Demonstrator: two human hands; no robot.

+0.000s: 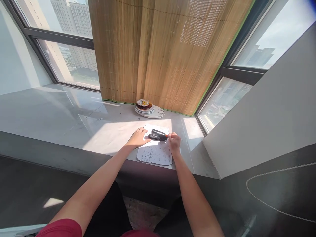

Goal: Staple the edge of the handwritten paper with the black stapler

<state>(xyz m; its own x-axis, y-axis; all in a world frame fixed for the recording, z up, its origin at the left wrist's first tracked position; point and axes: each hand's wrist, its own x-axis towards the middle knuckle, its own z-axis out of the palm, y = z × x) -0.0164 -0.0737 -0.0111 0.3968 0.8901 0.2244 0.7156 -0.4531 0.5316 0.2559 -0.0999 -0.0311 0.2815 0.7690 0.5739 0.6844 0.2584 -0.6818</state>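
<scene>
A black stapler (158,135) lies across the top of a sheet of paper (155,153) covered in handwriting, on the sill's front edge. My left hand (137,138) rests flat on the paper's left side, fingers stretched toward the stapler's left end. My right hand (174,142) is curled at the stapler's right end, its fingers closed near a small orange part there.
A stack of plates (149,110) with a small dish on top stands behind the paper, below a bamboo blind (168,52). The grey window sill (61,115) runs to the left. A white slanted wall (259,125) closes the right side.
</scene>
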